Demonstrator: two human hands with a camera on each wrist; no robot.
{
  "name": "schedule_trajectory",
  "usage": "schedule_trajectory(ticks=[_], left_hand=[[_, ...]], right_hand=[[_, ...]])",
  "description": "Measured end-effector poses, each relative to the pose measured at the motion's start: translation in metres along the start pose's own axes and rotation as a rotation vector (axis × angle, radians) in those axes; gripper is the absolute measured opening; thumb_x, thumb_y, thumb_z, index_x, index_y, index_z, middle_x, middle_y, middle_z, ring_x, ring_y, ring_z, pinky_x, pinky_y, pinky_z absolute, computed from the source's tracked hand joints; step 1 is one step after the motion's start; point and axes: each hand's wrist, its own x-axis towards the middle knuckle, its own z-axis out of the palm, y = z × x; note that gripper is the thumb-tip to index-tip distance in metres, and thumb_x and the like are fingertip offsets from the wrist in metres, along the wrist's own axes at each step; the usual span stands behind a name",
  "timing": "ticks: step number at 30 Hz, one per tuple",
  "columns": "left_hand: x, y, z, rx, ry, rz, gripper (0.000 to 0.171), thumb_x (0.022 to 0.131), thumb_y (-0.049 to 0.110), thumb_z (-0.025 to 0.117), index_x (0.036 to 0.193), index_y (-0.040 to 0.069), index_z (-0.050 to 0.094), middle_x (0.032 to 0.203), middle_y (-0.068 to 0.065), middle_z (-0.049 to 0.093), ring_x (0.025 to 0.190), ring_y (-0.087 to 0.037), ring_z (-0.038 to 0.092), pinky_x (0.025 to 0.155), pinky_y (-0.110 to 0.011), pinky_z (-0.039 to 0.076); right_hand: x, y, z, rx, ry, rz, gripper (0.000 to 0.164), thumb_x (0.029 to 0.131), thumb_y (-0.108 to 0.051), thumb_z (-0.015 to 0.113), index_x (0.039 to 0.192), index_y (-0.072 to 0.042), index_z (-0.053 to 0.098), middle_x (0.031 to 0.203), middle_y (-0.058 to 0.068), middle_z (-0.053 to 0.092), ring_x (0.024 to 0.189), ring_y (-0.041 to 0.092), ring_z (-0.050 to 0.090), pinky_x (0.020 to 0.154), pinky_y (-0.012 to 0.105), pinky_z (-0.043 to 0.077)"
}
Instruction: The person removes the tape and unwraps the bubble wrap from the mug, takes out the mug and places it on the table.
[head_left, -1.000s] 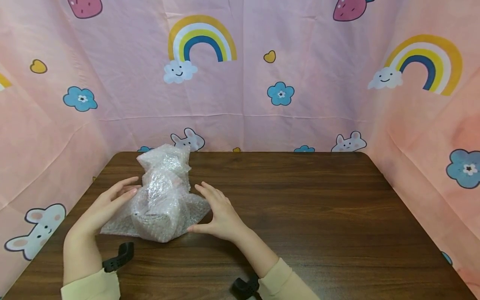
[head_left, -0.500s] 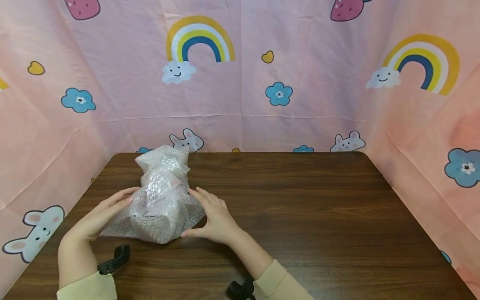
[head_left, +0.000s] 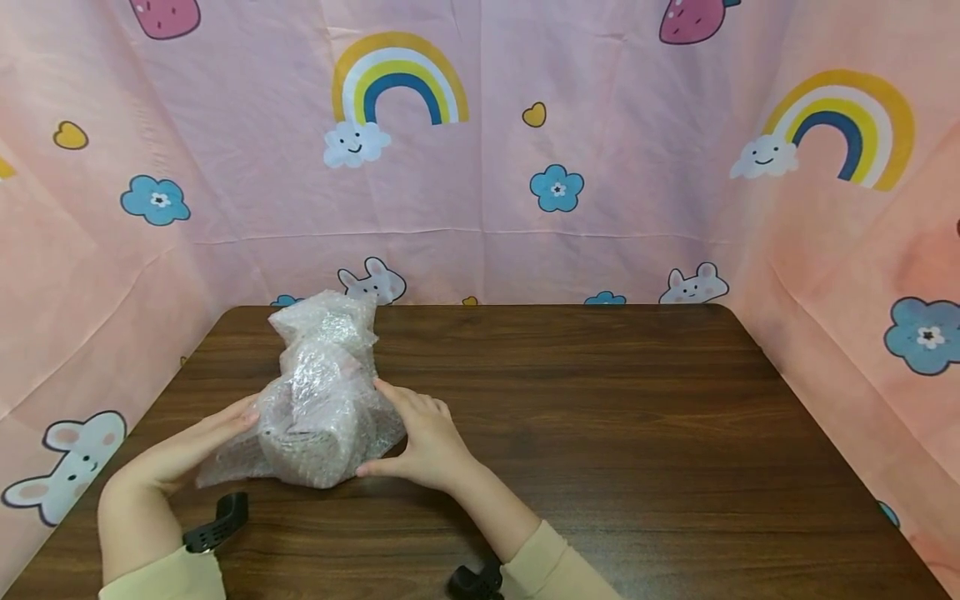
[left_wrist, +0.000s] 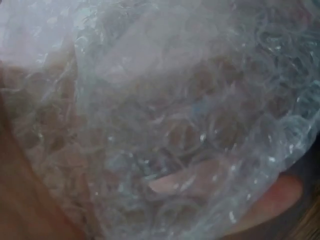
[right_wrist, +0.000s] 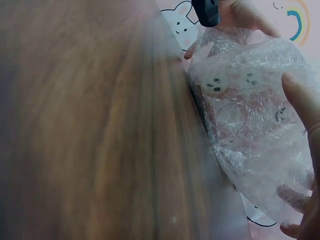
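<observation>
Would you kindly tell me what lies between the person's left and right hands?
The bubble-wrapped bundle lies between the left hand and the right hand, as the head view shows.

Bubble wrap [left_wrist: 165, 115] fills nearly everything here, glinting in spots! My left hand [left_wrist: 30, 195] shows at the side, one fingertip [left_wrist: 282, 197] poking out past the wrap's lower edge.

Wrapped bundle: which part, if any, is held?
Left hand and right hand touch the bundle on its left and right sides; whether either grips cannot be told.
</observation>
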Motion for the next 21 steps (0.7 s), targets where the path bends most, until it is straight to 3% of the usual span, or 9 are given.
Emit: schedule_trajectory(ticks=[2, 4, 9, 15, 21], left_hand=[[0.000, 0.000, 0.000, -0.027, -0.018, -0.013, 0.067, 0.104, 0.033, 0.032, 0.152, 0.003, -0.003, 0.152, -0.033, -0.006, 0.133, -0.057, -0.004, 0.092, -0.078, 0.016], [0.000, 0.001, 0.001, -0.080, -0.036, -0.028, 0.068, 0.104, 0.035, 0.032, 0.152, 0.004, -0.006, 0.151, -0.033, -0.008, 0.133, -0.058, -0.002, 0.093, -0.073, 0.028], [0.000, 0.000, 0.003, -0.179, -0.070, -0.045, 0.070, 0.104, 0.036, 0.030, 0.151, 0.004, -0.011, 0.150, -0.035, -0.010, 0.130, -0.060, 0.006, 0.081, -0.057, 0.049], [0.001, -0.001, 0.005, -0.170, -0.072, -0.034, 0.068, 0.105, 0.034, 0.029, 0.150, 0.000, -0.009, 0.149, -0.037, -0.007, 0.129, -0.061, 0.013, 0.080, -0.054, 0.050], [0.002, -0.002, 0.003, -0.206, -0.096, -0.005, 0.066, 0.105, 0.032, 0.028, 0.150, -0.001, -0.007, 0.149, -0.037, -0.002, 0.127, -0.051, 0.028, 0.082, -0.055, 0.049]], right_hand=[[0.001, -0.001, 0.001, -0.016, 0.006, 0.005, 0.109, 0.068, -0.065, 0.074, 0.154, -0.031, 0.016, 0.150, -0.012, 0.032, 0.132, 0.014, 0.035, 0.103, 0.048, 0.030], [0.002, -0.003, 0.002, -0.032, 0.009, 0.011, 0.109, 0.068, -0.066, 0.074, 0.154, -0.032, 0.016, 0.150, -0.012, 0.032, 0.131, 0.015, 0.037, 0.102, 0.047, 0.031], [0.003, -0.007, 0.004, -0.066, 0.012, 0.023, 0.110, 0.068, -0.067, 0.073, 0.154, -0.034, 0.014, 0.148, -0.012, 0.037, 0.126, 0.015, 0.042, 0.100, 0.044, 0.033], [0.003, -0.011, 0.007, -0.077, 0.035, 0.026, 0.108, 0.068, -0.065, 0.074, 0.154, -0.032, 0.018, 0.144, -0.012, 0.042, 0.114, 0.014, 0.049, 0.098, 0.042, 0.033], [0.001, -0.014, 0.013, -0.015, 0.038, 0.045, 0.103, 0.070, -0.065, 0.073, 0.153, -0.035, 0.019, 0.136, -0.010, 0.051, 0.098, 0.009, 0.049, 0.096, 0.037, 0.036]])
